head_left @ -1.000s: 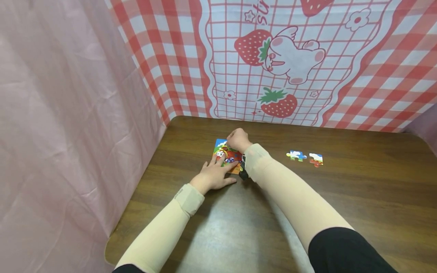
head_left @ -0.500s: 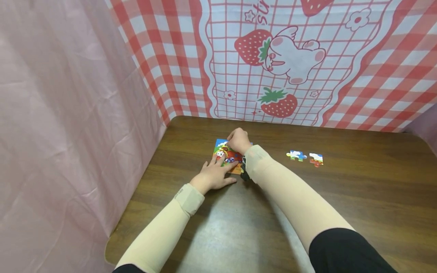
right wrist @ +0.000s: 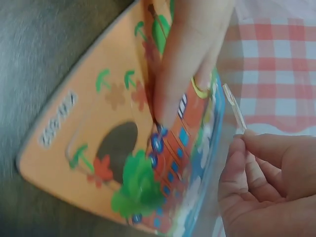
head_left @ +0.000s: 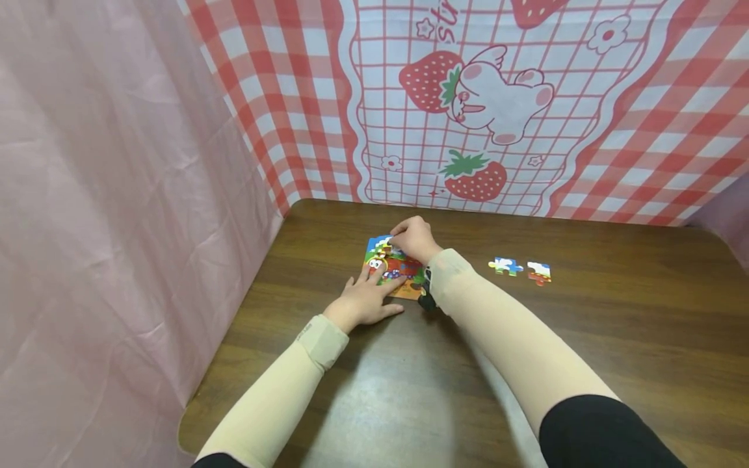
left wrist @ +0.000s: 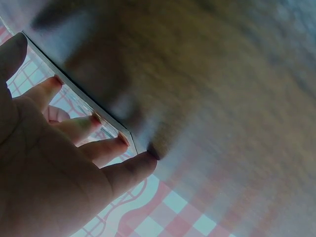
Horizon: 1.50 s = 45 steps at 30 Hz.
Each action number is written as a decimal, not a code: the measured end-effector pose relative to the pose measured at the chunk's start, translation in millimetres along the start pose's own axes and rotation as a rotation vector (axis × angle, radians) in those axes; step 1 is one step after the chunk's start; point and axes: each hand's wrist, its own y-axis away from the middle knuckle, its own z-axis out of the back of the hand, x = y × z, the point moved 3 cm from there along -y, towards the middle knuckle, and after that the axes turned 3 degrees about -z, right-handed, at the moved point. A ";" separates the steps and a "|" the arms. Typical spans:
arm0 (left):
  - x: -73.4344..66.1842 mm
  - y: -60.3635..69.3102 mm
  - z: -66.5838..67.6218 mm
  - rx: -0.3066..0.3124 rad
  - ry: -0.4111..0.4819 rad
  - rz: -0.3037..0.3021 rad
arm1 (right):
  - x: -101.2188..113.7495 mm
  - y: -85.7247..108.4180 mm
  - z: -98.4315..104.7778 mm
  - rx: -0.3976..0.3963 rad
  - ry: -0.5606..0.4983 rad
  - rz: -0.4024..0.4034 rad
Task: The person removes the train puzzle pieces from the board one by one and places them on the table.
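The colourful puzzle board [head_left: 409, 290] with a red train picture lies flat on the table; its orange part [right wrist: 74, 143] shows large in the right wrist view. My left hand [head_left: 364, 301] rests on its lower left part with fingers spread, and in the left wrist view the fingertips of the hand [left wrist: 64, 158] lie along the board's edge. Above the board's far side my right hand [head_left: 415, 239] pinches a thin puzzle piece; in the right wrist view the piece [right wrist: 234, 107] stands edge-on, raised off the board, between thumb and fingers of the hand [right wrist: 271, 177].
Two loose puzzle pieces lie on the table to the right of my right hand: a blue and white one [head_left: 506, 266] and a white and red one [head_left: 539, 272]. Behind the wooden table [head_left: 614, 325] hangs a checked cloth [head_left: 316, 97]; a pink curtain [head_left: 117, 195] is at the left.
My right hand has shifted slightly right, and more of the board's far part shows. The left hand stays on the board. The head view has moved a little.
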 end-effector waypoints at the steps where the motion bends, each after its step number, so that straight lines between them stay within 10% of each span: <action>1: -0.2 -0.3 -0.1 -0.001 -0.002 0.000 | -0.7 0.8 2.7 0.001 -0.013 -0.001; 45: -2.9 2.2 -1.0 0.013 0.004 0.008 | -88.1 53.0 128.0 -0.007 -0.067 0.035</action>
